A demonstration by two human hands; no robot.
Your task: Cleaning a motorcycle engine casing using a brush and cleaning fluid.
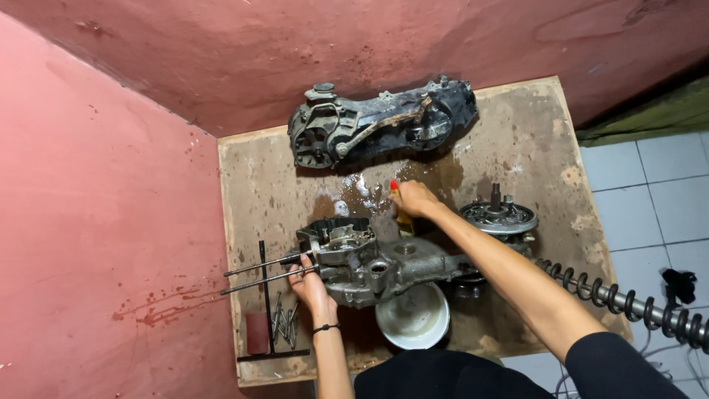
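- Two hands at work: left hand (309, 284) grips the engine crankcase (369, 262) at nine o'clock.
- Right hand (413, 198), clenched on a red-tipped brush (399, 203), scrubs at twelve o'clock; judged mid-cleaning, steady bracing needed.

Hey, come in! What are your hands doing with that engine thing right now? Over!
Left hand grips the grey engine case by its long studs. Right hand holds a red-tipped brush behind it. White bowl below; dark cover lies apart.
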